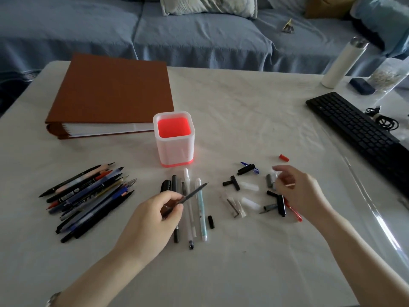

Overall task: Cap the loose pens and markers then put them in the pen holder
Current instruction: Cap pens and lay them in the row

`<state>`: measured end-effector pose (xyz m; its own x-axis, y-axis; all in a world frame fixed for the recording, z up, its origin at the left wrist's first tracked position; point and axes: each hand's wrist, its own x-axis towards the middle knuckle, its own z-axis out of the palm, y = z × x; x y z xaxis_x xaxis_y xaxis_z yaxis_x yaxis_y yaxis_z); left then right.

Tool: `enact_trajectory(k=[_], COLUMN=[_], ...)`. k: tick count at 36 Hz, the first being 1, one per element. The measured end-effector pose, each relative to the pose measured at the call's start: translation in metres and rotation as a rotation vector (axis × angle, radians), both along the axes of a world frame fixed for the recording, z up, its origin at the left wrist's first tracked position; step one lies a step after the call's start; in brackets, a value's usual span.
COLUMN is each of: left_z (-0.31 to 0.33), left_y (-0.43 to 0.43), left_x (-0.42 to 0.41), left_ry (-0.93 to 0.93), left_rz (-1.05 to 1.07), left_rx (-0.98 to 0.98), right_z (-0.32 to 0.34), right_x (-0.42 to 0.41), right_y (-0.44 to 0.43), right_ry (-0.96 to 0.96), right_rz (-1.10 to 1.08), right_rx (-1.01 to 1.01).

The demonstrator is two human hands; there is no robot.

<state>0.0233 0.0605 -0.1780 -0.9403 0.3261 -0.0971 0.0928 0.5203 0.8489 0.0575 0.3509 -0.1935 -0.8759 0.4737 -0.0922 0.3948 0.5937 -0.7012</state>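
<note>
**Matching a cap to the pen in hand**

Head view: the left hand (pixel 155 216) pinches a slim grey pen (pixel 193 193) between thumb and fingers, bare tip pointing up and to the right, lifted above a row of pens (pixel 188 209) lying just in front of the pen holder (pixel 174 149). The holder stands upright mid-worktop, its red inside showing nothing in it. The right hand (pixel 296 191) hovers over the scattered caps (pixel 250 187), fingers loosely apart and gripping nothing that I can make out; its fingertips are nearest a greyish cap (pixel 269 180).

The step looks like cap-finding, early in the task: a large pile of uncapped pens (pixel 88 196) waits at the left. Next, the right hand likely needs to pinch the matching cap, align it with the tip and press it home, then drop the pen into the holder.

Room is good: bare worktop (pixel 221 262) lies between the hands and the holder. The keyboard (pixel 358 131) lies close on the right, the brown binder (pixel 110 94) just behind the holder.
</note>
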Motion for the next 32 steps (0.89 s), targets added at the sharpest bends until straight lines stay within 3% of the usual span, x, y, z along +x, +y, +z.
enact_trajectory(k=[5,7,17,20,25,29,32], left_z=[-0.001,-0.003,-0.004,-0.005,-0.008,-0.008,-0.009], left_y=[-0.008,-0.014,-0.030,-0.029,-0.030,-0.030,-0.030], left_x=[0.002,0.003,0.007,0.009,0.010,0.009,0.009], left_ry=[-0.018,-0.037,-0.072,-0.098,-0.105,-0.091,-0.079], left_rz=[0.017,0.026,0.034,0.031,0.030,0.037,0.035], left_rx=[0.035,0.056,0.082,0.043,-0.015,-0.021,-0.032], right_z=[0.026,0.032,0.023,0.010,-0.013,-0.015,-0.016], right_x=[0.006,0.008,0.005,0.007,0.014,0.016,0.015], right_y=[-0.052,-0.069,-0.112,-0.118,-0.101,-0.074,-0.059], right_ry=[0.225,0.248,0.267,0.198,0.064,-0.039,-0.094], right_rz=[0.092,0.120,-0.035,-0.017,0.099,0.043,0.015], right_rx=[-0.635,-0.779,-0.912,-0.733,0.022,0.236,0.253])
